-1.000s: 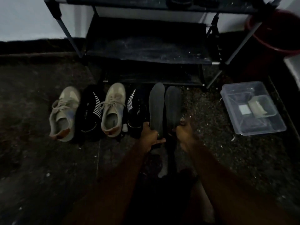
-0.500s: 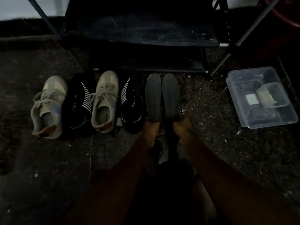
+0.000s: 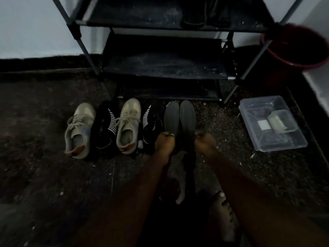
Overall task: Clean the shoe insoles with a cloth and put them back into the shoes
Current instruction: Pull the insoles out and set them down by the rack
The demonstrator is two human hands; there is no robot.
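Little has shifted since half a second ago beyond the view itself, which has lifted to take in the dark red round bucket [image 3: 293,47] at the upper right; the hands keep their place at centre frame. Left hand [image 3: 164,142] has its fingers curled round the heel end of one dark grey flat insole [image 3: 171,116], and right hand [image 3: 204,143] grips the heel end of the second dark grey insole [image 3: 187,116] the same way. Both insoles point toe-first up the frame, side by side and nearly touching, just below the black fabric shoe rack with grey metal poles [image 3: 165,66]. Left of them on the dark speckled floor [image 3: 44,175] stand two beige lace-up sneakers [image 3: 80,129] alternating with two black slip-on shoes with white stripes [image 3: 105,128], the nearest black one just beside the left insole. At mid right sits a clear plastic rectangular tub [image 3: 284,143].
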